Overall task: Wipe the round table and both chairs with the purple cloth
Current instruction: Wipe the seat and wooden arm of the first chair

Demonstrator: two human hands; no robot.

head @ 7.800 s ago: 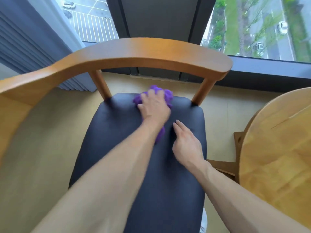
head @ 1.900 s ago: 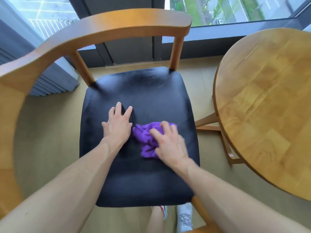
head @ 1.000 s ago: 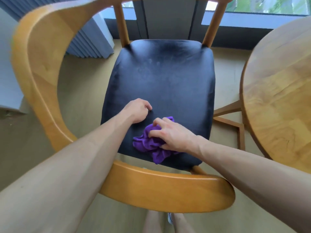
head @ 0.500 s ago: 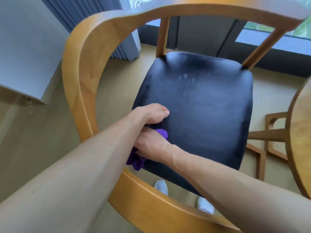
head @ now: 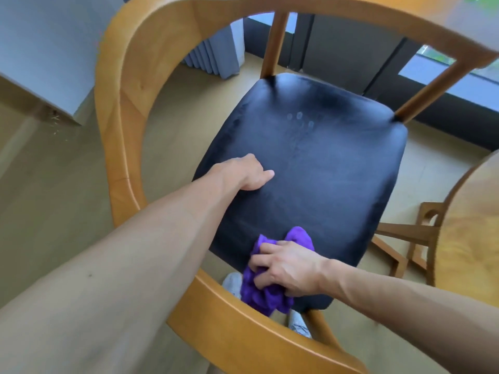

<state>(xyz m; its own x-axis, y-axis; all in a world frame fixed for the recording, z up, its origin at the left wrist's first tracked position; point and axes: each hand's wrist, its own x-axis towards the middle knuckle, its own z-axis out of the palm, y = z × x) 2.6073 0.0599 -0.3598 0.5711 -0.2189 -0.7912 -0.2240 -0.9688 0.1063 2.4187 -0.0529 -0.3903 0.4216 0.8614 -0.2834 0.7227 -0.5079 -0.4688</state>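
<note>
bright window daylight, blurred and warped edges.

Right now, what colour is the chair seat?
Black, with a slight sheen; the chair seat shows plainly in the head view, inside the tan wooden frame.

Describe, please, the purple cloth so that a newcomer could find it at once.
Start at the wooden chair with the black padded seat. At the seat's near edge, the right hand grips the purple cloth, which hangs partly over the edge. It is the only purple thing here, crumpled and fuzzy.
</note>
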